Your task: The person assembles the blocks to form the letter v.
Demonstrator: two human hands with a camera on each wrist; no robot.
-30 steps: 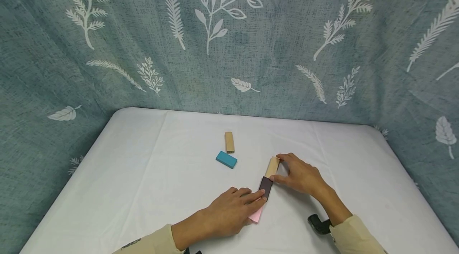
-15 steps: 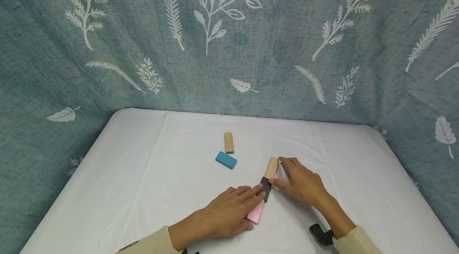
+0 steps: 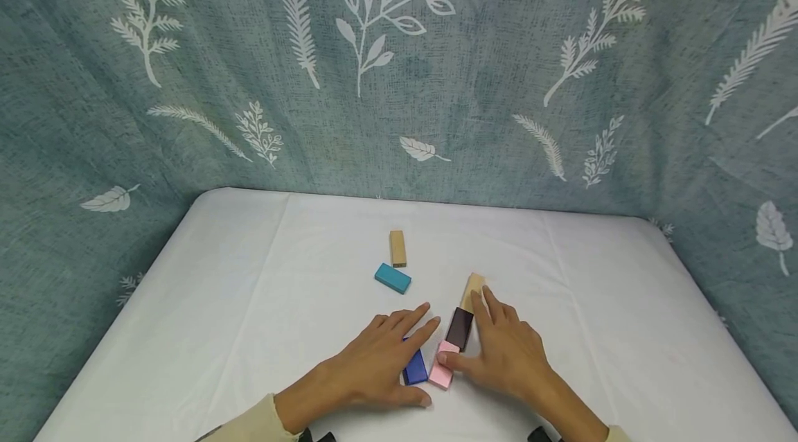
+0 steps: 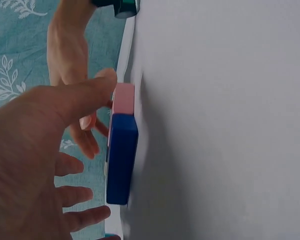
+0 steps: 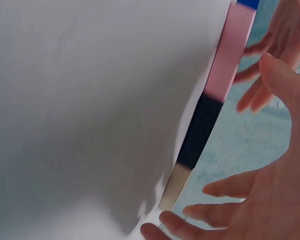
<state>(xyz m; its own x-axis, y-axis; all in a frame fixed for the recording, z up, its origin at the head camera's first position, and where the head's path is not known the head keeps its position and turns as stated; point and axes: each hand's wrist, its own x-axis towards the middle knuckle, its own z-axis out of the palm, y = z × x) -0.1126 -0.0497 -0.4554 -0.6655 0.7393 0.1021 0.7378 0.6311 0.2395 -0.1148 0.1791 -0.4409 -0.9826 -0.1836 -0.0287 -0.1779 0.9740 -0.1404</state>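
Note:
A pale wooden block (image 3: 470,285), a dark block (image 3: 459,328) and a pink block (image 3: 440,375) lie end to end in a slanting row on the white cloth. Left of the pink one is a blue block (image 3: 415,367), partly under my left hand (image 3: 368,362), whose fingers and thumb are spread around it. In the left wrist view the blue block (image 4: 123,160) stands out past those fingers. My right hand (image 3: 508,355) spreads along the row's right side, thumb overlapping the pink block and fingertips by the pale one.
Farther back lie a teal block (image 3: 393,278) and a second wooden block (image 3: 397,249), close together. A white cloth (image 3: 249,276) covers the table, and a blue-green leaf-patterned curtain (image 3: 399,109) hangs behind and at the sides.
My left hand has come off the dark and pink blocks and shifted left, exposing the blue block. The right hand has slid down the row, its thumb moving to the pink block.

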